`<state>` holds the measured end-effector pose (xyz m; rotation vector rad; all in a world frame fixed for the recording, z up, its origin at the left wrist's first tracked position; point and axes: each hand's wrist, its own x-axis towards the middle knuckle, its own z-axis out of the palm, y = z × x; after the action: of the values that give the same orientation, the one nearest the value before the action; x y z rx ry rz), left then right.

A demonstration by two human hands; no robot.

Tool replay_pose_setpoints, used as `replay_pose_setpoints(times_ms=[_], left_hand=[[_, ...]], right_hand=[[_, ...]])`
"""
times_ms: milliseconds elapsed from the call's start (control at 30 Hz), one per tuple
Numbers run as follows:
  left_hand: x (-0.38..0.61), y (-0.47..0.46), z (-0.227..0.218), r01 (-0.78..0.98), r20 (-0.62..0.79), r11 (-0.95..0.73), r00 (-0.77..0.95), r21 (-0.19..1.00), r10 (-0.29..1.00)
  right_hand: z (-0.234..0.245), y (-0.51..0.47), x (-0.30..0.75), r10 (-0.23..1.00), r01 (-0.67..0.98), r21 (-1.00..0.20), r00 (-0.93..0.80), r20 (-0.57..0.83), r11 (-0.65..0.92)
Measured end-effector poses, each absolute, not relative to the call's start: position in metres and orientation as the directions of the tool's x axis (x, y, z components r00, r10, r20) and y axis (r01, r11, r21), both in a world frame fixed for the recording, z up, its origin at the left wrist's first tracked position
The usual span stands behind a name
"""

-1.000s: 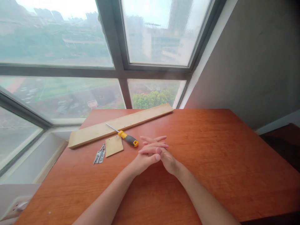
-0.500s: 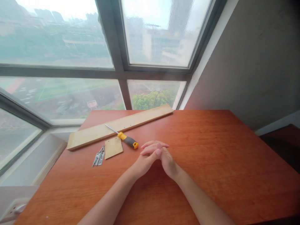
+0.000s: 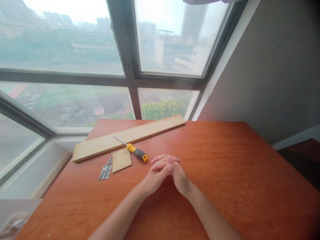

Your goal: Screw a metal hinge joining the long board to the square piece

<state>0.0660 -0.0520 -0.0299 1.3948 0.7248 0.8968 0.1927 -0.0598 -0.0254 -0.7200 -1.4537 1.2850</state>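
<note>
I see 2 bare hands at my end of the feed, the left hand (image 3: 155, 180) and the right hand (image 3: 181, 178), pressed together at the near middle of the reddish table (image 3: 232, 170). Their fingers are laced and no object is pinched between them; I cannot tell whether the undersides rest on the tabletop.

The relation I watch is to the screwdriver (image 3: 132, 148). It lies far and left of my clasped hands, the nearest loose object to them, with a small gap of bare table between its handle end and the fingers. Its long axis runs aslant: the yellow-and-grey handle is at the near right, pointing roughly at my hands, and the shaft runs off to the far left, crossing above the near edge of the long board (image 3: 147, 128). The left hand, by its wrist and palm, sits on the screwdriver's side; the right is farther off.

The long board runs from the near left to the far right, with 2 dark holes close to its near edge. The small wooden piece (image 3: 121, 160) lies just left of the handle; I cannot tell if they touch. Farther left, screws (image 3: 102, 173) lie on and beside a flat metal piece (image 3: 107, 174), perhaps a hinge.
</note>
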Motion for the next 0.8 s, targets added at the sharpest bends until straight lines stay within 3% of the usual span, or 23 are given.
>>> replay_pose_setpoints(times_ms=[800], left_hand=[[0.066, -0.0528, -0.0321, -0.117, 0.032, 0.032, 0.502, 0.993, 0.864]], right_hand=[[-0.0253, -0.0586, 0.1935, 0.921, -0.194, -0.968, -0.326, 0.214, 0.156]])
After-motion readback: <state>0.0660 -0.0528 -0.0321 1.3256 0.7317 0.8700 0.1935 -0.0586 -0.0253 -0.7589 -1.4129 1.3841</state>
